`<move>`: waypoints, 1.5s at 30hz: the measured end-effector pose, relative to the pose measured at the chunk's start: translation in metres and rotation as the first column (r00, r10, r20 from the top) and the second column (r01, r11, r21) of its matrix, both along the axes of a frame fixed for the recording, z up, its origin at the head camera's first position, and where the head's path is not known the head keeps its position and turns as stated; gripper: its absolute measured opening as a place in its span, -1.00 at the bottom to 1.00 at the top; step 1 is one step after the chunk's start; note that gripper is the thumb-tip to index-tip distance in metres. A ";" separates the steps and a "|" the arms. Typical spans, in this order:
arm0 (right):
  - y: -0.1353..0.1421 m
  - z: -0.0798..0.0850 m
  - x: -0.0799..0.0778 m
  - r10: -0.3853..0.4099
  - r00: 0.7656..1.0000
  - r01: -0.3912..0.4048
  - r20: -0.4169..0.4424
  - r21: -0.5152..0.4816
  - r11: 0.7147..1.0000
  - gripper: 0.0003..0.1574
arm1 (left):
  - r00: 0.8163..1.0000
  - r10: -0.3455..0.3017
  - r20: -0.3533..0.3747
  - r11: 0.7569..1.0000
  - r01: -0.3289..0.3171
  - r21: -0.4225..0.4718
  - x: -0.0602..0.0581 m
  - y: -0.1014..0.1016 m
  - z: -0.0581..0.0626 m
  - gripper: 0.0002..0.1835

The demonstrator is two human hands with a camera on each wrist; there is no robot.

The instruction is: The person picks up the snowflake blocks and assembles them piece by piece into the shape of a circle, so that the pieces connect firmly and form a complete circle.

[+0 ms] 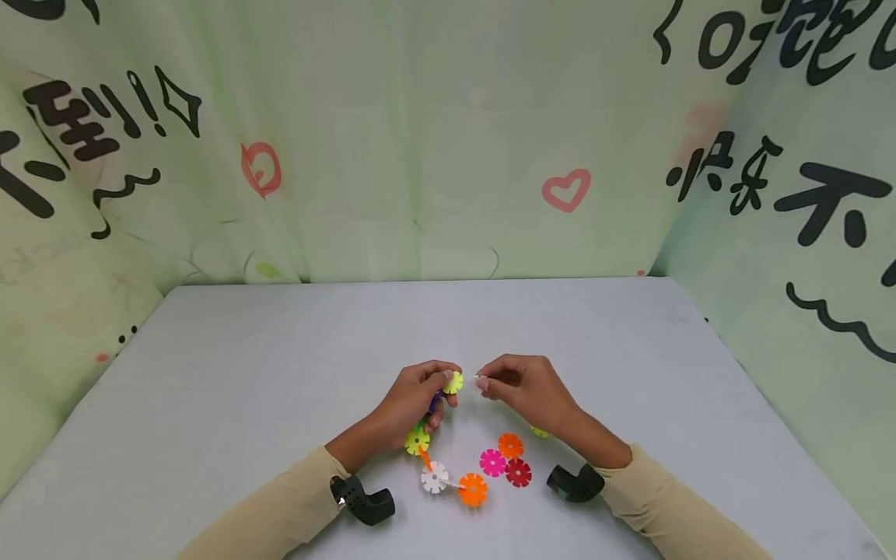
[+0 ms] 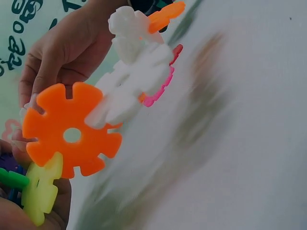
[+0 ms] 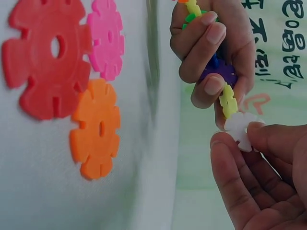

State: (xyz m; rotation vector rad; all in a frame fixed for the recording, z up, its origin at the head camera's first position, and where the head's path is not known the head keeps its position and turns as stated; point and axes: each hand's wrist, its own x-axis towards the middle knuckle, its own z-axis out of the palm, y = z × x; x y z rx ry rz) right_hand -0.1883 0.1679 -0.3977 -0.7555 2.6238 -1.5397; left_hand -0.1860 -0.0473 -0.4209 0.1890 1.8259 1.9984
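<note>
My left hand (image 1: pixel 414 395) grips a chain of slotted plastic flower discs. At its upper end a yellow disc (image 1: pixel 455 382) sticks out by the thumb, with a purple disc (image 3: pixel 220 73) behind it among the fingers. Below the hand the chain runs through green, a second yellow disc (image 1: pixel 417 442), orange, white discs (image 1: pixel 435 477) and an orange disc (image 2: pixel 72 132) at the lower end. Thumb and fingers of my right hand (image 1: pixel 528 383) pinch a loose white disc (image 3: pixel 241 128), held edge-on close beside the upper yellow disc. Head view shows a small gap between those two.
Loose on the white table (image 1: pixel 280 373) lie an orange disc (image 1: pixel 510 446), a pink disc (image 1: pixel 492 463) and a red disc (image 1: pixel 519 473), grouped right of the chain. A yellow-green disc (image 1: pixel 539 432) shows partly under the right forearm. A printed curtain (image 1: pixel 420 155) surrounds the table.
</note>
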 end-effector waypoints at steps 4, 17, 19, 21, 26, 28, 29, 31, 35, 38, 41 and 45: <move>-0.004 0.001 0.000 -0.009 1.000 0.010 0.018 -0.051 0.999 -0.84 | 1.000 -0.006 0.008 1.000 0.006 0.012 0.000 0.000 0.000 -0.64; -0.008 0.000 0.001 -0.041 0.999 0.040 -0.012 -0.044 0.998 -0.85 | 0.999 0.004 0.049 0.998 -0.007 0.058 0.000 0.002 0.003 -0.63; -0.008 0.000 0.001 -0.058 0.998 0.057 -0.038 -0.027 0.998 -0.87 | 0.999 0.016 0.029 0.999 -0.017 0.046 0.000 0.005 0.004 -0.64; -0.009 0.001 0.001 -0.065 0.996 0.064 -0.054 -0.027 0.998 -0.89 | 0.999 0.032 0.009 0.999 -0.033 0.029 -0.001 0.008 0.005 -0.66; -0.013 0.003 0.001 -0.066 0.995 0.064 -0.080 -0.030 0.997 -0.91 | 0.999 0.054 0.002 0.998 -0.054 0.020 -0.001 0.011 0.008 -0.69; -0.014 0.004 0.001 -0.065 0.993 0.063 -0.094 -0.028 0.998 -0.91 | 0.999 0.047 -0.007 0.999 -0.047 0.022 0.000 0.010 0.010 -0.69; -0.014 0.005 0.001 -0.062 0.993 0.059 -0.099 -0.028 0.998 -0.91 | 0.999 0.041 -0.014 0.999 -0.041 0.025 0.000 0.010 0.011 -0.69; -0.014 0.006 0.001 -0.052 0.993 0.050 -0.107 -0.021 0.999 -0.91 | 0.999 0.028 -0.027 0.999 -0.027 0.025 0.000 0.008 0.013 -0.69; -0.013 0.007 0.001 -0.038 0.993 0.042 -0.111 0.035 0.999 -0.92 | 0.999 0.006 -0.041 1.000 -0.005 0.016 0.000 0.005 0.011 -0.69; -0.011 0.007 0.002 -0.042 0.991 0.053 -0.124 0.093 0.994 -0.89 | 0.999 0.017 -0.046 1.000 -0.017 0.003 -0.001 0.004 0.009 -0.69; -0.009 0.007 0.002 -0.048 0.990 0.065 -0.132 0.130 0.989 -0.82 | 0.997 0.048 -0.052 0.999 -0.049 -0.001 -0.003 0.001 0.009 -0.67; -0.001 0.006 0.002 -0.021 0.996 0.037 -0.089 0.172 0.984 -0.80 | 0.995 0.093 -0.048 0.996 -0.093 0.002 -0.005 -0.002 0.010 -0.67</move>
